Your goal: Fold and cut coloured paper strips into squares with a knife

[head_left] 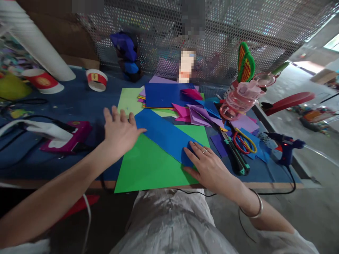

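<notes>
A folded blue sheet of paper (165, 135) lies slantwise over a green sheet of paper (150, 165) at the table's front edge. My left hand (120, 128) is spread beside the upper left end of the blue paper, its thumb by that edge; whether it touches I cannot tell. With fingers stretched out, my right hand (205, 162) lies flat on the lower right end of the blue paper. A ring and a bracelet are on the right hand and wrist. Behind the blue paper stands a stack of coloured paper topped by a dark blue sheet (162, 95).
Right of the papers lie a utility knife (237, 153), scissors (245, 141) and a glue gun (286, 144) with its cord. A pink plastic jug (239, 98) stands behind them. At left are a magenta power strip (66, 137) and paper cups (96, 80). A perforated metal panel (159, 31) borders the back.
</notes>
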### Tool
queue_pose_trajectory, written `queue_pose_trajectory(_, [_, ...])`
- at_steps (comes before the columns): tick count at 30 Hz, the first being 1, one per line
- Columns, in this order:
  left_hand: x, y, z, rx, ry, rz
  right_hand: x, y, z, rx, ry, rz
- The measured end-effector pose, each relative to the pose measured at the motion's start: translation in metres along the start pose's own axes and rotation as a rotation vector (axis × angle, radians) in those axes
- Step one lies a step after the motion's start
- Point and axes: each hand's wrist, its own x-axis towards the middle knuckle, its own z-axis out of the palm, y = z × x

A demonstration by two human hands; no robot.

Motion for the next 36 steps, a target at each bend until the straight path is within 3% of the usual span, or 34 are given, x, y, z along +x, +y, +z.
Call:
queue_pose_trajectory(2, [0.000,-0.002,-0.010,0.053,0.036,-0.032,-0.001,-0.001,0.003,-0.010,0.048,-0.031])
queue_pose_trajectory(4, [-0.006,0.010,-0.013,0.055,-0.019,0.046,-0.001,-0.003,0.004,-0.037,0.104,-0.073])
queue_pose_trajectory(9, [-0.029,0.058,0.014,-0.144,-0.282,0.499,-0.001,-0.007,0.001,-0.089,0.172,-0.170])
queue_pose_trajectory(14, [-0.046,0.066,0.032,-0.067,-0.183,0.596,-0.007,-0.017,-0.004,0.099,0.293,-0.239])
queue_pose_trajectory(21, [-0.070,0.059,0.020,-0.064,0.016,0.728,-0.021,-0.023,0.005,0.315,0.359,-0.088])
queue_pose_trajectory(25, [-0.079,0.057,0.011,-0.105,0.148,0.707,-0.028,-0.021,0.010,0.355,0.367,-0.063])
queue_pose_trajectory(28, [-0.083,0.053,0.007,-0.154,0.215,0.578,-0.030,-0.018,0.010,0.417,0.380,-0.038])
queue_pose_trajectory(32, [-0.084,0.055,0.008,-0.253,0.206,0.360,-0.026,-0.018,0.007,0.534,0.399,0.038])
queue_pose_trajectory(36, [-0.079,0.070,0.011,-0.425,0.115,0.277,-0.018,-0.022,0.004,0.555,0.372,0.146])
